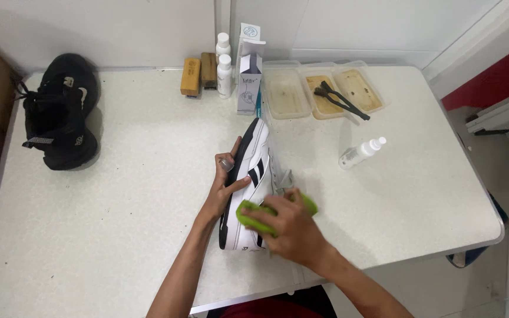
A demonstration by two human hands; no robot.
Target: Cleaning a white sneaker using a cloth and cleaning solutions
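Three clear trays (287,94) sat at one o'clock; the middle one held a black brush (340,99). White table (119,194), white walls. Two black shoes (60,118) at ten o'clock, two wooden brushes (198,73), three bottles (360,152). My left hand (225,188) gripped the white sneaker (251,182) at centre; my right hand (290,227) clenched a green cloth (248,211) against it.
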